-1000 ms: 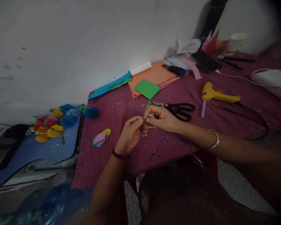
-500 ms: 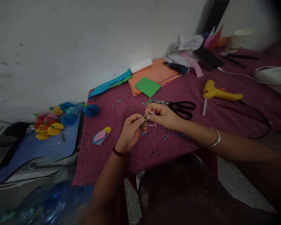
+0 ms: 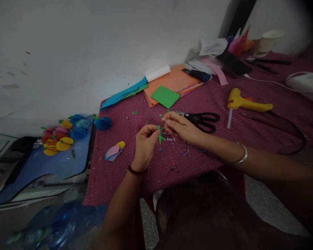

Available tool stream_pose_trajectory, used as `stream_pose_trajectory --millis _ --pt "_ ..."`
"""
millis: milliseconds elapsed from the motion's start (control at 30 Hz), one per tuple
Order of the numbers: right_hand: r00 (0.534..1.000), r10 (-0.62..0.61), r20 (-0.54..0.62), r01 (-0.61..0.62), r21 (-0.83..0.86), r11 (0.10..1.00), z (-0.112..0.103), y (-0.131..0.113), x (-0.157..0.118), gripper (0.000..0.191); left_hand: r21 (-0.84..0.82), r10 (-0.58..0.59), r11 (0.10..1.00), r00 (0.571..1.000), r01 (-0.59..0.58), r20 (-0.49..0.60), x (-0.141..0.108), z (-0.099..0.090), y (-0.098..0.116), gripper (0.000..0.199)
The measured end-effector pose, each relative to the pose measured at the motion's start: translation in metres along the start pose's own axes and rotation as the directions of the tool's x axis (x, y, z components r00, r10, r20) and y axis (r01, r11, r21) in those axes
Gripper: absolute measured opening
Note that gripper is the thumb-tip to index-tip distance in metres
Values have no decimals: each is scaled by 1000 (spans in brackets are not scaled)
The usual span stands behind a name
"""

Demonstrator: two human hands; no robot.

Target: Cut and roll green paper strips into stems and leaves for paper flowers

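Note:
My left hand [image 3: 145, 140] pinches a green paper cutout [image 3: 161, 138] with narrow pointed arms between thumb and fingertips, above the table. Just right of it, my right hand [image 3: 182, 125] has its fingers closed on a thin white strip [image 3: 163, 119]; its exact kind is too small to tell. The two hands are slightly apart. Black-handled scissors [image 3: 205, 118] lie behind my right hand, their blades partly hidden. Small paper scraps [image 3: 170, 139] are scattered under the hands. A fan of pink, blue and yellow paper ovals [image 3: 114, 151] rests left of my left hand.
A green paper square [image 3: 165, 96] lies on orange sheets [image 3: 182, 78] at the back, near a box cutter [image 3: 198, 74]. On the right is a yellow glue gun [image 3: 246, 102] with its cable. Colourful paper fruits [image 3: 64, 135] sit on a blue board [image 3: 65, 161] at left.
My hands have moved apart a little. The green cutout, folded dark between both hands before, now shows spread arms in my left hand alone. The view has shifted slightly.

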State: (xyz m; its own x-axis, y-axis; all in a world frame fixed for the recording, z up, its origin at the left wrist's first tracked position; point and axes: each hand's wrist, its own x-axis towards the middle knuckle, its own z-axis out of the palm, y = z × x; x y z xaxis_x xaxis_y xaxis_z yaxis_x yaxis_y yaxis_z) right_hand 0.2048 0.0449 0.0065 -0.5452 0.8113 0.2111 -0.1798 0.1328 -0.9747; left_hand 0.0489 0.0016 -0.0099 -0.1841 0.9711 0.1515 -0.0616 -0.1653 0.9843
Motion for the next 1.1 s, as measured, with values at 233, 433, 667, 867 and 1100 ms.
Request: stream_pose_trajectory --millis 233,433,667,867,1100 --pt "995 60 85 -57 -35 998 5 5 -1 9 -40 -19 999 997 16 -74 3 0 -1 16" --pt "999 43 31 -44 8 999 9 10 2 4 28 55 998 998 -54 -35 -3 2 0 12" --pt "1000 24 9 -23 -89 996 8 9 1 21 26 51 998 997 -49 -63 -3 1 0 11" --pt "996 -82 -29 76 -161 984 10 12 0 20 -130 -36 991 995 25 -90 -5 8 3 10" --pt "942 -335 10 299 -477 826 3 20 2 24 -356 -280 895 960 269 21 -6 14 11 13"
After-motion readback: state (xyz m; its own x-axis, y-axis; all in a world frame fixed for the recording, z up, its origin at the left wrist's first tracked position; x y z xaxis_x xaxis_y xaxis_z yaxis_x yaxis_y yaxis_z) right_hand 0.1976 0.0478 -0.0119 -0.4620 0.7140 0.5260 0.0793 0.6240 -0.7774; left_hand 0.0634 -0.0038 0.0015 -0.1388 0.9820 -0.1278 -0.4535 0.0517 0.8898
